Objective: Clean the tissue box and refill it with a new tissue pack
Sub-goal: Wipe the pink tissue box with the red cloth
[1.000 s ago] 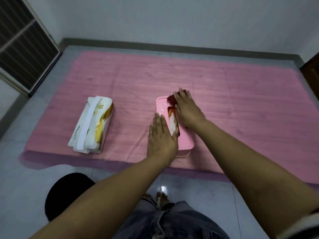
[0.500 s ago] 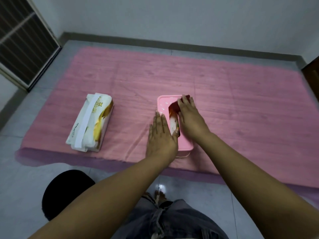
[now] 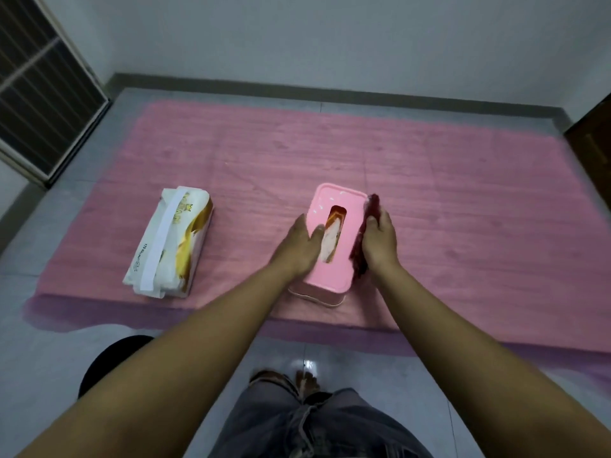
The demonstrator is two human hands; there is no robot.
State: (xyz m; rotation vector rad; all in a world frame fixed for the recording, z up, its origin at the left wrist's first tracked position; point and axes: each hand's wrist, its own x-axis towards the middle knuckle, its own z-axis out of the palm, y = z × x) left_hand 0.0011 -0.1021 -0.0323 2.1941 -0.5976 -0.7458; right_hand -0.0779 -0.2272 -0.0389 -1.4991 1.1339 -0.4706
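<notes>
I am wiping the pink tissue box [image 3: 334, 239], which is sitting near the front edge of the pink mat [image 3: 429, 180], and the thing that has just changed is where my cloth is working: a second ago my right hand [image 3: 380, 241] was rubbing the dark red cloth [image 3: 363, 239] over the far end of the lid, and now I am holding it bunched in curled fingers against the box's right long side, with the lid top left bare. My left hand [image 3: 299, 246] is staying on the left side, fingers fairly straight and pressing, thumb lying on the lid beside the slot, bracing the box so it is not sliding under the wiping. I am judging from this that the lid is done and I am going round the walls, so cleaning is well along but the refill is not started: some tissue and wrapper is still showing in the slot, and the new tissue pack [image 3: 172, 242] is lying untouched on the mat well to my left. For room, I am seeing open mat to the right of the box and beyond it, so I can be sweeping the cloth along that side freely; the near end is tighter, since the box is sitting close to the mat's front edge, with tiled floor [image 3: 66, 325] below.
</notes>
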